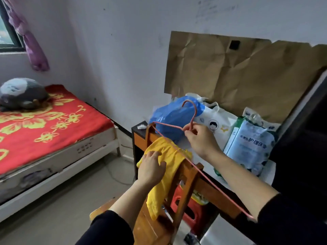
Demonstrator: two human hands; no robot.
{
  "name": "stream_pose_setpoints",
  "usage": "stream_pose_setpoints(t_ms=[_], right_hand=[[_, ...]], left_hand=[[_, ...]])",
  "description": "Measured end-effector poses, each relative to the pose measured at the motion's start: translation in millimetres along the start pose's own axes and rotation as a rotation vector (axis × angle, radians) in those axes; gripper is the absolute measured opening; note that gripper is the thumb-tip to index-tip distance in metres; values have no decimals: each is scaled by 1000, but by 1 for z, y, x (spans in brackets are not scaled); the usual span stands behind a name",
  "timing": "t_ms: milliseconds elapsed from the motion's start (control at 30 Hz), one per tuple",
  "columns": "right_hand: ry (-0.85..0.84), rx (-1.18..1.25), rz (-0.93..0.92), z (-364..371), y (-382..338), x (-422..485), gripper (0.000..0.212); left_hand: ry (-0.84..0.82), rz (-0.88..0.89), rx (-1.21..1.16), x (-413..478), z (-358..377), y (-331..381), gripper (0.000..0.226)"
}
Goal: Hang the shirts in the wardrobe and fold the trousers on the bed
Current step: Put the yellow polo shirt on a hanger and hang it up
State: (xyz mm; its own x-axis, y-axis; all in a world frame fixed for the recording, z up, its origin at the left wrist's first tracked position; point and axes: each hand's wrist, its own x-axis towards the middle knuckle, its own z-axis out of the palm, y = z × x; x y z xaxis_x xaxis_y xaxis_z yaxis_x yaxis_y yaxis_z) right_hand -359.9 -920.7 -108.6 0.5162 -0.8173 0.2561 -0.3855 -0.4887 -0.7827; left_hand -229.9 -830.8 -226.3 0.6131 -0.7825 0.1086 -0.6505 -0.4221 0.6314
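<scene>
A yellow shirt (165, 175) hangs draped over the back of a wooden chair (185, 184). My left hand (151, 167) lies on the shirt near its top, fingers curled into the cloth. My right hand (200, 138) pinches a thin pink hanger (192, 119) at the base of its hook. The hanger's wire slants down over the shirt and chair back toward my right sleeve. The bed (53, 128) with a red and yellow flowered cover stands at the left. No wardrobe or trousers are in view.
Behind the chair a dark desk (139, 131) carries a blue plastic bag (173, 117), a white carrier bag (217, 121) and a blue packet (251, 147). A red stool (187, 207) sits under the desk. A grey plush toy (23, 93) rests on the bed.
</scene>
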Motion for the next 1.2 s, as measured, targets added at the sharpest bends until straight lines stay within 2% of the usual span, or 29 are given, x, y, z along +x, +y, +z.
stream_pose_setpoints(t_ms=[100,167,233,300,433,533,600,733,833,933,1000,1067,1167,1200], right_hand=[[34,-49,-14,-5,19,33,13],[23,-129,-43,-7,32,50,14],[17,-174,-60,-9,43,63,14],[30,-179,-67,-10,53,73,14],[55,-148,-108,-10,61,91,13],[92,-96,-151,-9,57,101,13],[103,-55,-174,-10,50,107,14],[27,11,-210,-18,32,116,17],[-60,84,-215,-24,19,121,25],[-179,96,-238,-17,6,128,24],[-347,118,-219,-8,1,137,20],[-637,138,-160,6,-4,144,8],[-979,78,-188,41,-15,132,56],[-1030,65,-212,56,-21,124,60]], left_hand=[[-177,25,0,40,28,21,62],[-327,-73,-18,62,46,36,75],[-401,-170,5,77,63,48,80],[-373,-185,150,84,75,58,73],[-262,-6,431,98,87,64,34],[-271,88,502,104,88,61,29],[-269,113,405,105,83,52,29],[-200,109,34,101,52,21,17],[-166,13,-242,97,10,3,25],[-181,-145,-685,87,-44,-5,24],[-120,-140,-902,76,-79,-6,17],[-57,-122,-987,63,-111,-5,20],[35,-98,-995,43,-153,-8,22],[72,-99,-992,37,-165,-11,23]])
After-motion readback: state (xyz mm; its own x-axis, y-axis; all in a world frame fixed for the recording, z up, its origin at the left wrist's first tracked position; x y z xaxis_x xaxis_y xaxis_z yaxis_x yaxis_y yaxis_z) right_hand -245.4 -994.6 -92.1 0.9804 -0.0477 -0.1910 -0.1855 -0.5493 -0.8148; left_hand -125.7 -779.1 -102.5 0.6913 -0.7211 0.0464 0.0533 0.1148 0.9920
